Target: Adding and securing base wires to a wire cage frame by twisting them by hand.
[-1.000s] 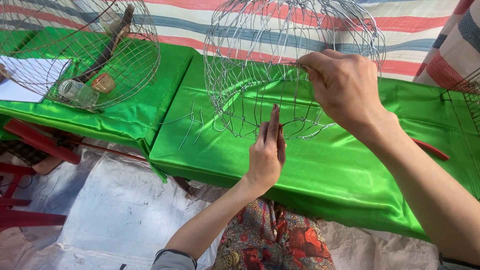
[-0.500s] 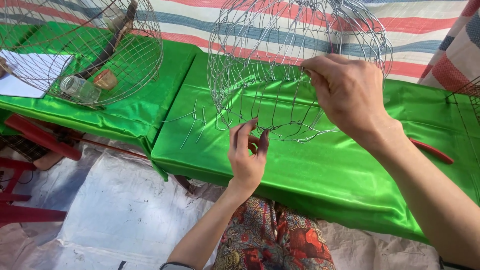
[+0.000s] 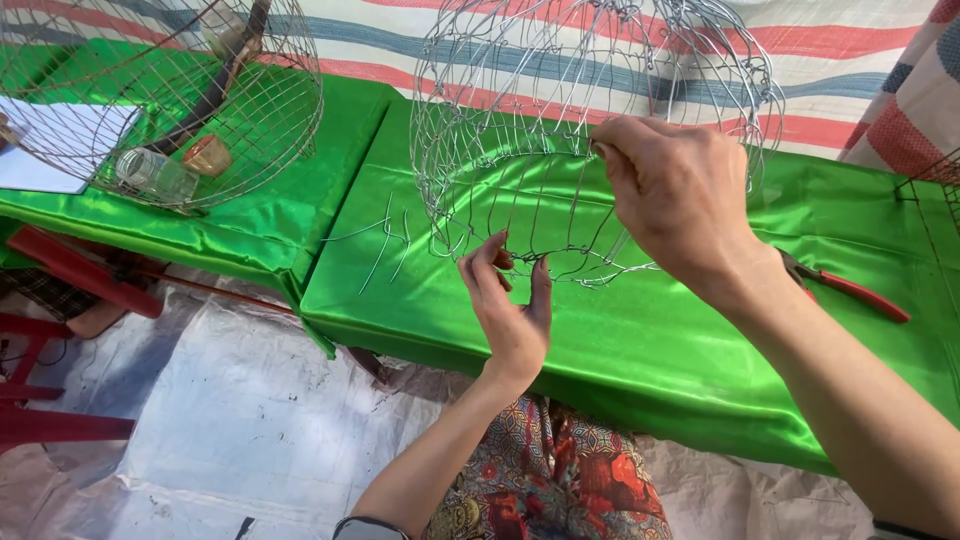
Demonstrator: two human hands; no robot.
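The wire basket frame [image 3: 590, 130] stands tilted on the green-covered surface [image 3: 700, 330], its open lower rim facing the person. The right hand [image 3: 680, 190] has its grip closed on a horizontal wire at mid-height of the frame. The left hand [image 3: 510, 300] is raised below the lower rim, fingertips pinched on a wire end. Loose wire pieces [image 3: 385, 245] lie just left of the frame. Red-handled pliers [image 3: 850, 290] rest to the right. A second wire basket [image 3: 160, 90] stands well apart at left.
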